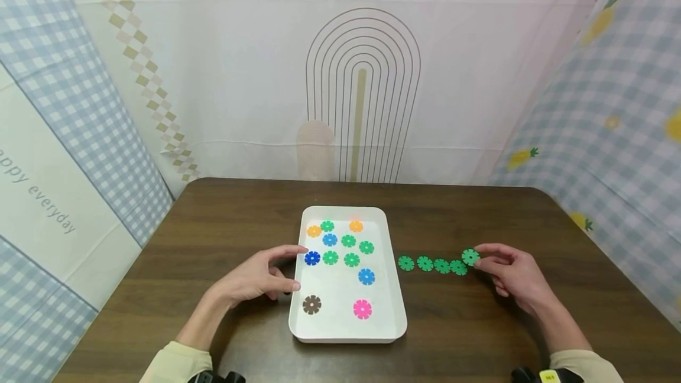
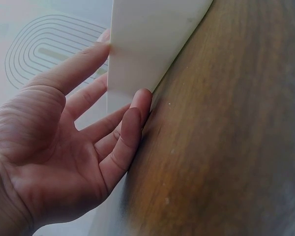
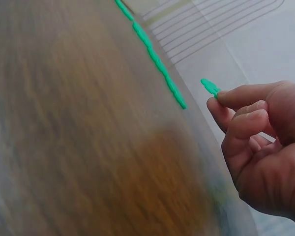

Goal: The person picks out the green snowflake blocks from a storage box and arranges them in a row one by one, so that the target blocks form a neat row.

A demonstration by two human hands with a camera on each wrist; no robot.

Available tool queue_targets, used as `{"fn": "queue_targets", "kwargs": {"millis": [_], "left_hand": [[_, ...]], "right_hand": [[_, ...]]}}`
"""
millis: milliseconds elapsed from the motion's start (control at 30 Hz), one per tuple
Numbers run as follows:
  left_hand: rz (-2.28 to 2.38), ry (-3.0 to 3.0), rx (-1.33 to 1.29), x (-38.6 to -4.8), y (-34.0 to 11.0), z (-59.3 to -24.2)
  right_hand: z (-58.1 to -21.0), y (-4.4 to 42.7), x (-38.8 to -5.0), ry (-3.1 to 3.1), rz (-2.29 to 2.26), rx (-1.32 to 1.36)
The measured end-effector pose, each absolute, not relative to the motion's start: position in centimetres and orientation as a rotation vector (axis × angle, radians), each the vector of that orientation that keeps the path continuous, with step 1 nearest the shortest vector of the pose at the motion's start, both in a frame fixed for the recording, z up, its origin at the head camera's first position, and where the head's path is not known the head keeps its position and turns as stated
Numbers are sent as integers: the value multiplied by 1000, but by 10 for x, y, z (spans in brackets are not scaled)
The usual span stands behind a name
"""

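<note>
My right hand [image 1: 515,273] pinches a green notched plastic disc [image 1: 470,257] between thumb and index finger. In the right wrist view the held disc [image 3: 209,87] is seen edge-on, above the table. Just left of it, several green discs [image 1: 424,263] lie in a row on the table, to the right of a white tray [image 1: 348,333]. My left hand [image 1: 260,276] rests at the tray's left rim, thumb and index finger touching it apart from each other. In the left wrist view, other fingers [image 2: 137,105] lie loosely bent by the tray's outer wall [image 2: 142,54].
Inside the tray lie several more green discs [image 1: 352,260], blue discs [image 1: 366,276], orange discs [image 1: 356,226], a brown disc [image 1: 311,304] and a pink disc [image 1: 363,309]. Tray and row stand on a dark wooden table [image 1: 239,223]. A patterned cloth [image 1: 239,75] hangs behind.
</note>
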State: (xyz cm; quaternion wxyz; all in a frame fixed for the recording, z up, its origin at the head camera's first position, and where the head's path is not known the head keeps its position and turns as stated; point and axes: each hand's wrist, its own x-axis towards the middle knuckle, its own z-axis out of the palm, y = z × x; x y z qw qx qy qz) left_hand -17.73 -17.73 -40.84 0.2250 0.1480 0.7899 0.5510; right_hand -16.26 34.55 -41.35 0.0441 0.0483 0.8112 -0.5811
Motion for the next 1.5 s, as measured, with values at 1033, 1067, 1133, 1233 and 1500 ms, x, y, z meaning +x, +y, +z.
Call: {"fn": "queue_targets", "kwargs": {"millis": [1033,1067,1133,1233,1500], "left_hand": [[1508,2189,383,-177,-177,-407],[1507,2190,383,-177,-177,-407],[1505,2193,383,-177,-177,-407],[1505,2193,386,-177,-177,-407],[1505,2191,384,-177,-176,-407]], "right_hand": [[-421,355,-160,2560,-1582,200],[-421,355,-160,2566,-1578,200],[-421,354,-160,2575,-1571,199],[-420,354,-160,2587,-1553,198],[-423,357,-161,2575,-1530,212]]}}
